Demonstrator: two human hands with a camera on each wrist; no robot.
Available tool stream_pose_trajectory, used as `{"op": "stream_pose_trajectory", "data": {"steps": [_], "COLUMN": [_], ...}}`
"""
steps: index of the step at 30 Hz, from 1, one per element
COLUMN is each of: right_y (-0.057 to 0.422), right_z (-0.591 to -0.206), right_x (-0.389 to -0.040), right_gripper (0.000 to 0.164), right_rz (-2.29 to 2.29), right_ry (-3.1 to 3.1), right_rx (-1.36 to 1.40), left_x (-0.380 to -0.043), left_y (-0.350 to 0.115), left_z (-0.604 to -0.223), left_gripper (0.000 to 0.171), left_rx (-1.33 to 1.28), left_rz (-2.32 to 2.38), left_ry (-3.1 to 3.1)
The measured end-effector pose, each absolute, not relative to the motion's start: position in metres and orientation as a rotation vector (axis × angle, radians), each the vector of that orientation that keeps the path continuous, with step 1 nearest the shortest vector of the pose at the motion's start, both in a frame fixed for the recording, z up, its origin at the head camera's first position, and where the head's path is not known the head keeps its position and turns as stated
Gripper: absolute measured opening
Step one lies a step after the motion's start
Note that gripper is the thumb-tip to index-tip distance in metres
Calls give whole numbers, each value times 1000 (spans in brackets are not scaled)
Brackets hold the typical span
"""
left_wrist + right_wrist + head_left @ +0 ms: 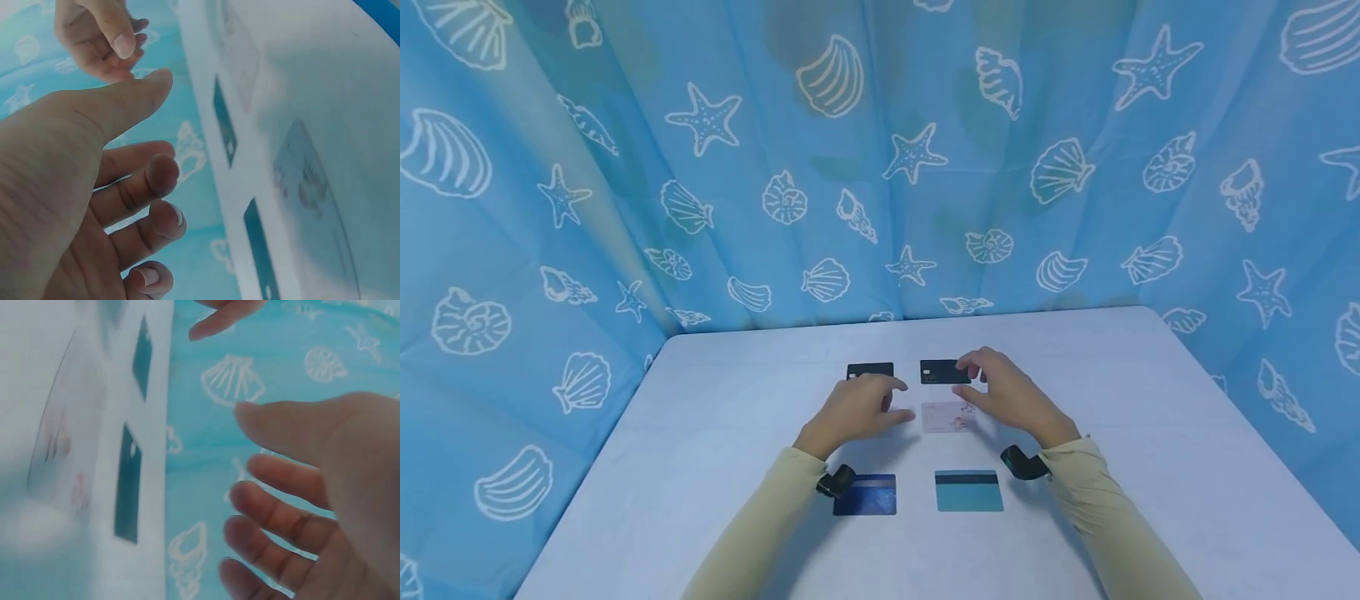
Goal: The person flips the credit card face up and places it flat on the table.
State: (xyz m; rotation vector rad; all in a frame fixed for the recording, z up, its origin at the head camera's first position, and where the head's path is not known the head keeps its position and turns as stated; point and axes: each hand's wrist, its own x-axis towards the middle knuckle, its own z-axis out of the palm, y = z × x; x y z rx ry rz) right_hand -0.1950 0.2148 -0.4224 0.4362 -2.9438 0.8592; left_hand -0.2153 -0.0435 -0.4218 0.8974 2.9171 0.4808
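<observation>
My left hand (862, 406) hovers over the table with thumb and fingers apart and loosely bent. Nothing is held in it. A black card (870, 368) lies just beyond it, partly covered by the hand in the head view. My right hand (1003, 387), also holding nothing, hangs above a second black card (936, 372) and a pale pink card (943, 417) with a small printed picture. Another pale printed card (312, 200) shows in the left wrist view; the left hand hides it in the head view. Nearer me lie a dark blue card (872, 497) and a teal card (968, 493).
The cards lie flat on a white table (722, 467). A blue curtain (865, 183) with shells and starfish hangs behind the table and along its sides. Each wrist carries a small black camera, the left one (837, 482) overlapping the dark blue card.
</observation>
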Motion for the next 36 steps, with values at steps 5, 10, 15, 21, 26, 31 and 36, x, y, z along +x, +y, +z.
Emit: {"op": "stream_pose_trajectory", "data": {"steps": [5,10,15,21,26,31,36], "right_y": [200,187,173,157,142,132,120], "right_z": [-411,-399,-392,-391,-394,-400,-412], "right_x": [-188,-178,-169,-157,-150,-144,-141], "right_gripper": [40,39,39,40,40,41,42], "right_rz": [873,935,956,872,823,799,781], "right_ry": [-2834,-2754,-2699,-2735,-2778,-2829,-2903], "right_rx": [484,538,605,688,720,764,835], "left_x": [-208,-199,-185,-172,-167,-164,-163], "left_y": [-67,-83,-94,-101,-103,-102,-100], "left_z": [-416,-410,-403,-401,-402,-404,-409], "left_gripper": [51,50,50,51,51,53,59], "left_rx": [853,847,848,864,833,838,838], "left_rz": [555,617,648,585,504,379,254], "left_ry": [2945,2947,2903,2871,2851,2789,2722]}}
